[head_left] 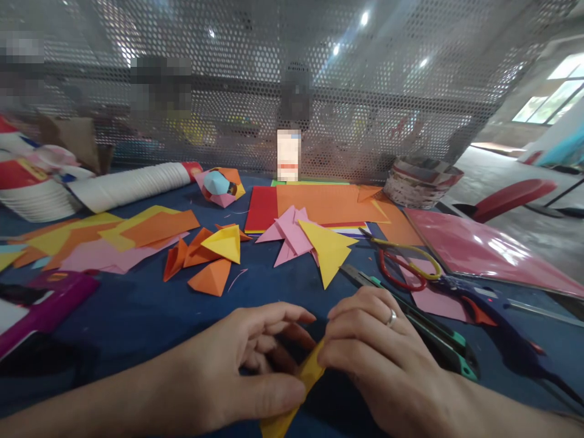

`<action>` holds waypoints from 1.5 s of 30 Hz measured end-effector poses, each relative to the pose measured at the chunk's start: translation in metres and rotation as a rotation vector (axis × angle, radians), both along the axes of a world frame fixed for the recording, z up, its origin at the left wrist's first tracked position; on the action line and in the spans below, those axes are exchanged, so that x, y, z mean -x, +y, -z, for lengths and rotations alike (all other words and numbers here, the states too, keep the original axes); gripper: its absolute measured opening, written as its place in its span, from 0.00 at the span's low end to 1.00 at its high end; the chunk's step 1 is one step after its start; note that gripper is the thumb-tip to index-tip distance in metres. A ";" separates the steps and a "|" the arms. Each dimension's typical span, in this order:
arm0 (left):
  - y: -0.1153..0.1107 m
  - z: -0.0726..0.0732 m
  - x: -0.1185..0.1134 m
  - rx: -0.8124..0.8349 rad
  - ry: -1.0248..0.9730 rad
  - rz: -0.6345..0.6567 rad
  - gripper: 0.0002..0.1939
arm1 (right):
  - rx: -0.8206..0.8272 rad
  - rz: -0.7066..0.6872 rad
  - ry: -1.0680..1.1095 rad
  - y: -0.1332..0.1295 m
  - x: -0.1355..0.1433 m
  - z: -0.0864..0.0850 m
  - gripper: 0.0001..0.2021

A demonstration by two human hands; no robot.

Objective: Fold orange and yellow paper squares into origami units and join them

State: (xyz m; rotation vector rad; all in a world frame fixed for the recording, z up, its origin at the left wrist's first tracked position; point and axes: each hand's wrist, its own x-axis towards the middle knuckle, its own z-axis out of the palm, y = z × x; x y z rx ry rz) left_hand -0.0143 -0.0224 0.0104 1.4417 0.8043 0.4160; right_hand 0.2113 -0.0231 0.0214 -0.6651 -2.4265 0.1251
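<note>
A folded piece of yellow paper [292, 406] slants up from the bottom edge between my two hands. My left hand [255, 359] has its thumb on the paper's near face, with the fingers curled behind it. The upper end of the paper is pinched in the fingers of my right hand [369, 340], which wears a ring. Just beyond lie a yellow folded triangle [326, 246] and pink folded pieces [292, 234]. Orange folded pieces [210, 277] and another yellow one [224, 242] rest farther left.
Beside my right hand lie a green-black utility knife [438, 334], scissors [406, 267] and a blue glue gun [497, 322]. Coloured sheets [319, 204] and a paper ornament [221, 185] sit farther back, before a perforated metal screen [228, 121]. Stacked paper cups [137, 185] lie left.
</note>
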 end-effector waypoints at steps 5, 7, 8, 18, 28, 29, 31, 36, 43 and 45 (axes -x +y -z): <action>-0.005 0.003 0.000 0.076 -0.035 -0.017 0.38 | 0.023 -0.001 -0.005 -0.003 0.001 0.001 0.12; -0.005 0.002 -0.001 0.143 -0.028 -0.035 0.40 | 0.030 -0.004 0.000 -0.003 0.001 0.002 0.12; -0.006 0.002 -0.001 0.162 -0.027 -0.038 0.40 | 0.030 -0.006 0.004 -0.003 0.001 0.003 0.13; -0.001 0.007 0.001 0.305 -0.228 0.022 0.29 | -0.037 -0.062 0.005 0.002 -0.003 0.003 0.12; 0.004 0.010 0.002 0.372 -0.305 -0.020 0.29 | -0.181 -0.037 -0.098 0.002 -0.006 0.002 0.14; 0.005 0.010 0.002 0.377 -0.307 -0.024 0.29 | -0.184 -0.034 -0.107 0.002 -0.007 0.002 0.14; 0.005 0.011 0.003 0.390 -0.313 -0.025 0.29 | -0.187 -0.020 -0.120 0.002 -0.008 0.001 0.14; 0.006 0.012 0.004 0.384 -0.337 -0.034 0.28 | -0.193 -0.022 -0.120 0.001 -0.009 0.000 0.14; 0.005 0.011 0.002 0.358 -0.304 -0.077 0.27 | -0.161 -0.034 -0.135 -0.002 -0.005 -0.002 0.15; 0.004 0.012 0.002 0.365 -0.322 -0.082 0.26 | -0.151 -0.051 -0.146 -0.002 -0.005 -0.002 0.16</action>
